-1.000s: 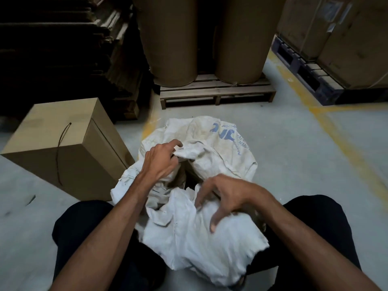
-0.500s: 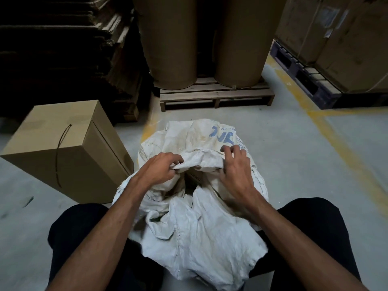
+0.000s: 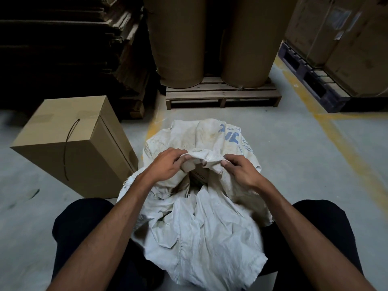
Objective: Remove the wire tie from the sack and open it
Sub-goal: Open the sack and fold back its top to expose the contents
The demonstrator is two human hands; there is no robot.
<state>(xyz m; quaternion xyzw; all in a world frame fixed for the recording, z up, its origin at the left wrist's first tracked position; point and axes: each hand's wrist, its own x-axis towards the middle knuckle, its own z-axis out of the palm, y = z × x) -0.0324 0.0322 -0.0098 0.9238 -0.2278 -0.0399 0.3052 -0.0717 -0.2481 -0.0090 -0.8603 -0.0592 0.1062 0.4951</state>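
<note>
I see a grey concrete floor with yellow lines. Far off, two brown rolls stand on a wooden pallet; a cardboard box sits near left; light is dim.

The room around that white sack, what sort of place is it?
Probably a warehouse or packaging store: big brown paper rolls stand on a wooden pallet, flattened cardboard stacks sit nearby, and yellow lines mark the concrete floor.

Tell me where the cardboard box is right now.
In the head view, the cardboard box stands on the floor at left, just beside the white sack, in front of the dark stacked cardboard.
</note>
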